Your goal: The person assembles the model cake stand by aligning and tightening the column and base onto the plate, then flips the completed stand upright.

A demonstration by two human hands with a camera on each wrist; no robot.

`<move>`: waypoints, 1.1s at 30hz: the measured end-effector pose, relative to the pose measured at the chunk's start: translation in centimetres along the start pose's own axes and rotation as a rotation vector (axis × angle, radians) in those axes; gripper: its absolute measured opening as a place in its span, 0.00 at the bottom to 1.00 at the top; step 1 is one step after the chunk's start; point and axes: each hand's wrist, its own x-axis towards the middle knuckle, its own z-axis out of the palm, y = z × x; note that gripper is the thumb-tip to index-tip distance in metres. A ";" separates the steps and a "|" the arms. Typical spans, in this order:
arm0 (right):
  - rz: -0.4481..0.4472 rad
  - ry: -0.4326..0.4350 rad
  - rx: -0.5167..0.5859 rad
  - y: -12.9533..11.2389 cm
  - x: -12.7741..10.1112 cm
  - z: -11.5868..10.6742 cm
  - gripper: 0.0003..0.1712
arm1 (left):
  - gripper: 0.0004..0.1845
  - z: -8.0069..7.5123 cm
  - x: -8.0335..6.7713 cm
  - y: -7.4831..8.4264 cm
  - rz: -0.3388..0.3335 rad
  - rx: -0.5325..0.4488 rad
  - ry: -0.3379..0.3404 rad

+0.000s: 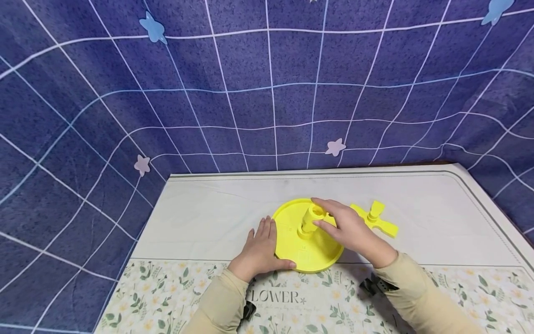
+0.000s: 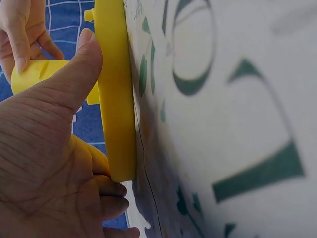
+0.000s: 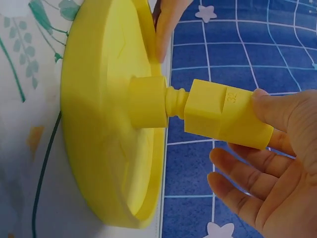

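Observation:
A round yellow plastic tray with a raised rim [image 1: 308, 266] lies flat on the table, a short socket [image 3: 148, 101] rising from its middle. My left hand [image 1: 263, 248] rests against the tray's left edge, thumb at the near rim and fingers along the side. Between thumb and fingers, my right hand [image 1: 348, 227] pinches a hollow yellow post [image 3: 218, 109] marked 32. The post's narrow ridged end [image 3: 176, 101] sits at the mouth of the socket, with some ridges still showing. In the head view the post leans slightly.
Right of the tray lies a yellow piece with flat arms and an upright tab [image 1: 375, 215]. The table bears a white and floral mat [image 1: 200, 218]. A blue gridded curtain with stars [image 1: 250, 106] hangs behind and at the sides.

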 end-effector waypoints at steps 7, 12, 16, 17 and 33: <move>-0.035 -0.007 -0.082 -0.4 0.6 0.6 0.30 | 0.68 0.1 0.0 0.0 -0.003 -0.001 -0.007; -0.056 0.003 -0.144 -0.6 0.8 1.1 0.30 | 0.68 0.1 0.0 0.0 -0.003 -0.007 -0.008; -0.044 0.022 -0.166 -0.8 0.9 1.5 0.30 | 0.67 0.2 0.0 -0.1 -0.005 -0.005 -0.010; -0.038 0.029 -0.170 -0.8 1.0 1.5 0.30 | 0.67 0.2 0.0 -0.1 -0.003 -0.005 -0.008; 0.019 0.177 -0.218 -0.4 1.2 2.8 0.34 | 0.68 0.3 0.1 -0.2 -0.006 -0.006 -0.011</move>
